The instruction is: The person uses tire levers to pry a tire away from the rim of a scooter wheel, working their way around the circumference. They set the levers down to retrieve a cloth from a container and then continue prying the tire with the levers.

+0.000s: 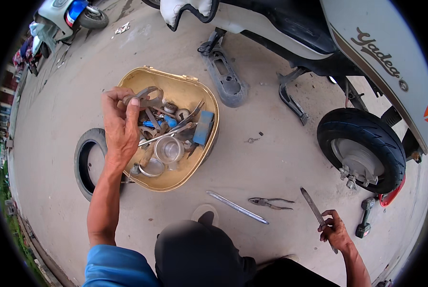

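My left hand (121,126) is raised over a yellow plastic tub (187,178), its thumb and fingers pinching a worn, curved grey metal piece (151,97). Inside the tub lie a clear round jar (169,149), a blue block (204,127), toothed round parts and several metal tools, partly covering one another. Low on the right, my right hand (336,232) is closed round a dark, flat tyre lever (312,205) that slants up to the left. On the ground between my hands rest a shiny metal lever (238,207) and a pair of pliers (270,203).
A loose tyre (82,165) lies partly beneath the tub's left side. On the right stands a white scooter (381,62) with its wheel (362,150); a cordless power tool (365,217) lies below. Small keys (252,140) are on the ground. Another scooter (63,21) stands far left.
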`<state>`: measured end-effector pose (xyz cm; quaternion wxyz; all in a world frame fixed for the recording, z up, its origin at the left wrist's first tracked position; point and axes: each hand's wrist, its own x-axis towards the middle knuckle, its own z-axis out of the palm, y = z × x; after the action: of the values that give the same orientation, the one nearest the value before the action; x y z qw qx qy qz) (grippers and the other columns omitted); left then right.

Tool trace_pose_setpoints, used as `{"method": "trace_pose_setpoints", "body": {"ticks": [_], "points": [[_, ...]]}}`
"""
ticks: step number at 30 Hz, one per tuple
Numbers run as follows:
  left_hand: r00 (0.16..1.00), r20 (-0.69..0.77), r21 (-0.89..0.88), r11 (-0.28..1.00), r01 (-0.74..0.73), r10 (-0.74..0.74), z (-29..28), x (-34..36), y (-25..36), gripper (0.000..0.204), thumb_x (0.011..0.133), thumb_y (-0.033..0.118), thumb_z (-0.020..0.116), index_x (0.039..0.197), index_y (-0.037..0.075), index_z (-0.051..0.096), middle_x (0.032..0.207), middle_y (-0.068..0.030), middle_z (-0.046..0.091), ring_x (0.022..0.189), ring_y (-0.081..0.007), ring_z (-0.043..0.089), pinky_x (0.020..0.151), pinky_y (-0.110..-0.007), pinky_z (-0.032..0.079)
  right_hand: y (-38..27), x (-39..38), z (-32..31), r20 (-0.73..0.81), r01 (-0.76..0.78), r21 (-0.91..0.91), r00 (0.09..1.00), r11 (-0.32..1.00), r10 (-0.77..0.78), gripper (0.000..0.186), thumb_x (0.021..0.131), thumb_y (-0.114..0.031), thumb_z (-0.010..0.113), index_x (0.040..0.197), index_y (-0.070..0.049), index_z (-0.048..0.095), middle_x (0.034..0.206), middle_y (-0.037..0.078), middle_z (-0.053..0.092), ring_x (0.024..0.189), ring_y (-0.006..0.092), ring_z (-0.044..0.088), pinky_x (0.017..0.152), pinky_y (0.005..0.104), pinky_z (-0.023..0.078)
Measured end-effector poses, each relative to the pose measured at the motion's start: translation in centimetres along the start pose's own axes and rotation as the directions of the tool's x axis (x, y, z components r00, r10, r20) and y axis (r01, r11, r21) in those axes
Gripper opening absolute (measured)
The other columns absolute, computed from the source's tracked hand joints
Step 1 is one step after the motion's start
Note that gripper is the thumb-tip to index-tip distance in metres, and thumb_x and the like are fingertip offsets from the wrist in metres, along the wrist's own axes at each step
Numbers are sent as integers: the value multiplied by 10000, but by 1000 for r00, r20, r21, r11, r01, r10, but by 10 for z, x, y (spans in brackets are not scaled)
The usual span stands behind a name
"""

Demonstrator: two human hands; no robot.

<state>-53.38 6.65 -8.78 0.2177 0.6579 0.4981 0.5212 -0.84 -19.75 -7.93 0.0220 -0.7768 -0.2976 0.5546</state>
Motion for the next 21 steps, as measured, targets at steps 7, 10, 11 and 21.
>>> {"method": "trace_pose_setpoints", "body": {"ticks": [7, 10, 11, 21], "points": [[838, 464, -206, 886, 416, -286, 57, -48, 92, 132, 1045, 118, 495, 1142, 44, 444, 1027, -104, 622, 769, -161, 653, 594, -250, 540, 12, -25, -14, -130, 192, -108, 970, 975, -205, 340, 972, -273, 663, 1123, 31, 641, 771, 52, 590, 722, 145, 525, 658, 335, 457], [512, 811, 65, 913, 403, -283, 131, -95, 113, 195, 1026, 138, 517, 1152, 8, 444, 930, -137, 651, 795, -204, 687, 636, -334, 542, 23, -41, -26, -158, 282, 56, 950, 958, -270, 386, 1018, -340, 607, 1165, 16, 633, 723, 31, 511, 695, 134, 479, 641, 335, 434], [400, 883, 114, 940, 320, -244, 160, -110, 114, 207, 1017, 144, 524, 1146, -1, 451, 883, -164, 664, 785, -255, 700, 652, -393, 546, 27, -49, -28, -187, 315, 78, 937, 946, -297, 386, 1018, -340, 607, 1165, 16, 633, 723, 31, 511, 695, 134, 479, 641, 335, 434], [187, 964, -74, 868, -491, 188, 286, -125, 175, 364, 937, 206, 666, 1193, -5, 518, 1057, -214, 694, 947, -419, 678, 833, -485, 530, 56, -87, -26, -378, 462, 504, 878, 730, -294, 415, 1105, -335, 414, 1202, 15, 616, 696, 6, 500, 577, 90, 444, 528, 262, 397]]}}
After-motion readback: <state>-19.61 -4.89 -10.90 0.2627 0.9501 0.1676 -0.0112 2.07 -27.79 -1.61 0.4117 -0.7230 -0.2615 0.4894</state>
